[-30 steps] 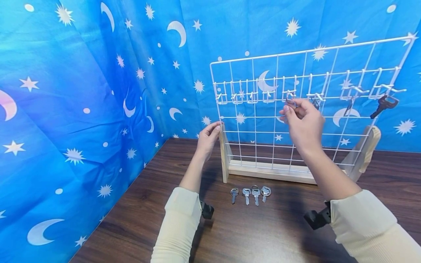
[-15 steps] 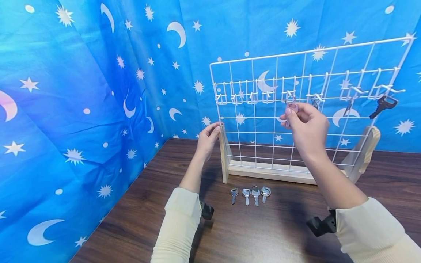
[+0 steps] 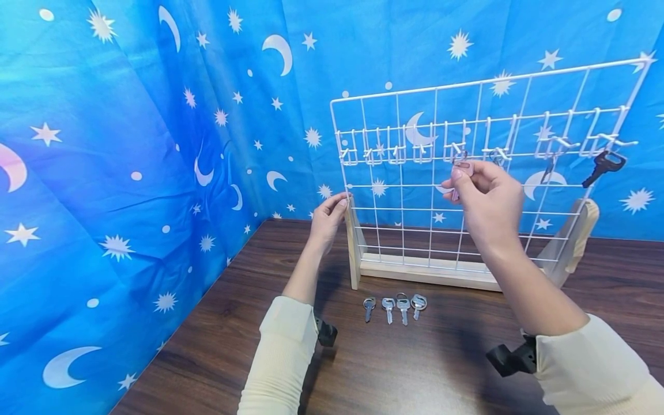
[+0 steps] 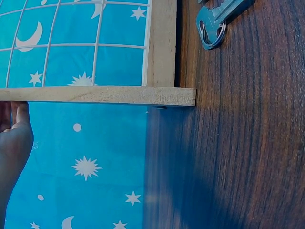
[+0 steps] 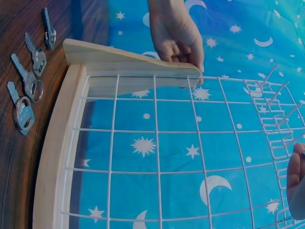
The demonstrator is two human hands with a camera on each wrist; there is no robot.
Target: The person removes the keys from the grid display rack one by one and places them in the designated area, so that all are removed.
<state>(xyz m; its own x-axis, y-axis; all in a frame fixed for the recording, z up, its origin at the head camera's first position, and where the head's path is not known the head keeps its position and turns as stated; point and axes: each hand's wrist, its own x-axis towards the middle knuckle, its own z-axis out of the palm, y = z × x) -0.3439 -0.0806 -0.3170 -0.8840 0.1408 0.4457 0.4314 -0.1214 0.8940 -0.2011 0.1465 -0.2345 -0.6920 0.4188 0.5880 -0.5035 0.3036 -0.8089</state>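
A white wire grid rack [image 3: 394, 209] stands in a wooden frame on the table. At its left end my left hand [image 3: 325, 222] pinches the top of the wooden side post [image 3: 354, 248]; the right wrist view shows its fingertips there. My right hand [image 3: 493, 210] pinches a key [image 3: 463, 166] just below one of the white hooks [image 3: 456, 150]. The key's ring is at that hook; whether the hook passes through it I cannot tell. In the right wrist view only part of my right hand [image 5: 296, 174] shows, at the right edge.
A black key [image 3: 603, 167] hangs from the far right hook, with a silver key [image 3: 550, 167] one hook inward. Another ring shows behind my right hand. Several silver keys [image 3: 403, 311] lie in a row before the rack. Blue star-patterned cloth [image 3: 129, 173] stands behind and left.
My right hand has moved slightly right and down around the key, baring more of the key's head and ring below the hook. My left hand has stayed on the post.
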